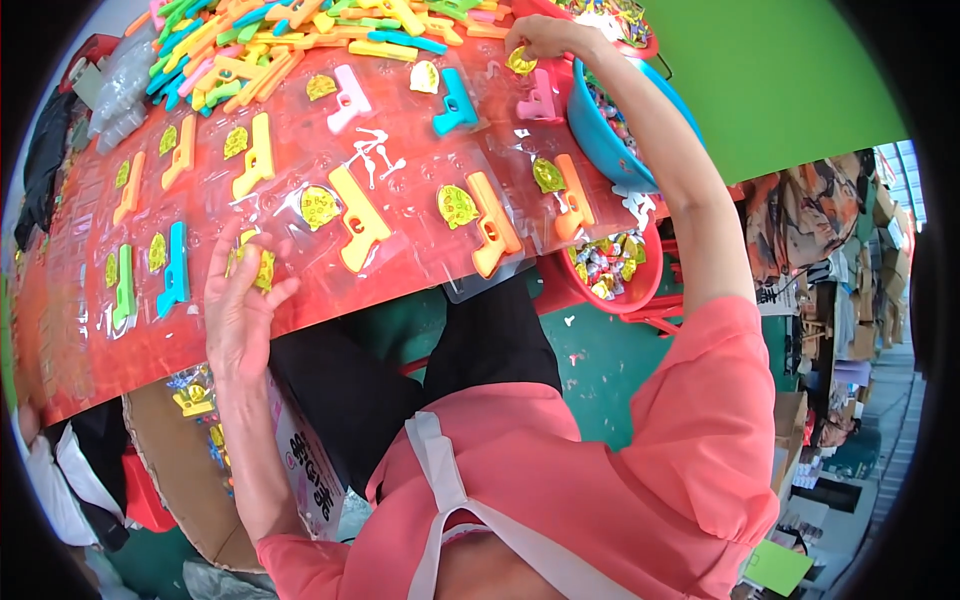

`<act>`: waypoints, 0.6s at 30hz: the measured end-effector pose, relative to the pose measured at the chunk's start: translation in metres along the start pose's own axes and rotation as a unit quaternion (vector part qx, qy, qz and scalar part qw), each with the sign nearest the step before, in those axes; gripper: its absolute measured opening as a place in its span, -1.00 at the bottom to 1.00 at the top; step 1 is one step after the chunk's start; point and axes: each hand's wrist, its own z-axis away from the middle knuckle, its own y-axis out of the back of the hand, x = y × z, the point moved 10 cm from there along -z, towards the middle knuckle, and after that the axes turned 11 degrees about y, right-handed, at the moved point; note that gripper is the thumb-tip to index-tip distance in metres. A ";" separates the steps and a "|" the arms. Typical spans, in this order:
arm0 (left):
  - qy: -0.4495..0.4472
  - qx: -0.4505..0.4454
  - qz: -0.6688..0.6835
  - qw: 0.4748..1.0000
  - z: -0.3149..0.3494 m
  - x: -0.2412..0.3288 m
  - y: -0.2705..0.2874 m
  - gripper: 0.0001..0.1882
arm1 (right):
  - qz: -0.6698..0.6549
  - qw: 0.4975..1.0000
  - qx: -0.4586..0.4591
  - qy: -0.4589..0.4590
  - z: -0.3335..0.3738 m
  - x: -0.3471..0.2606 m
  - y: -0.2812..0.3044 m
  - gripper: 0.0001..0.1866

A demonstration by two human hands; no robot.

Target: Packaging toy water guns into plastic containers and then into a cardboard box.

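Observation:
Close to the table's near edge, my left hand (238, 318) holds yellow round pieces (264, 268) between thumb and curled fingers. My right hand (548, 38) reaches to the far right, its fingertips closed on another yellow round piece (520, 62) just above a pink toy gun (538, 96). Clear plastic trays cover the table, most holding one toy gun with a yellow disc beside it. Among these are a yellow gun (357, 220), an orange gun (493, 225), a teal gun (455, 103) and a green gun (124, 284).
A heap of loose coloured toy guns (265, 50) lies at the far side of the red table (330, 300). Right of it stand a blue basin (590, 125) and a lower red basin (648, 285) with small wrapped pieces. A cardboard box (180, 480) sits below left.

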 end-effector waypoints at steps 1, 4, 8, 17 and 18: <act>-0.006 0.022 -0.009 1.000 0.005 0.002 0.012 -0.48 | -0.024 0.996 -0.048 -0.069 -0.004 -0.005 -0.002 -0.64; -0.022 0.067 -0.005 0.997 0.011 -0.003 0.041 -0.53 | -0.022 0.981 -0.148 -0.124 -0.008 -0.017 -0.013 -0.62; -0.015 0.052 -0.016 0.998 0.010 -0.008 0.033 -0.58 | 0.080 0.994 -0.061 -0.043 -0.002 0.013 -0.021 -0.48; -0.033 -0.021 -0.036 0.999 0.037 -0.011 0.004 -0.60 | -0.507 0.780 0.361 0.070 0.020 -0.058 0.036 -0.88; -0.024 -0.019 -0.023 0.999 0.038 -0.018 0.000 -0.65 | -0.437 0.821 0.359 0.076 0.027 -0.071 0.048 -0.89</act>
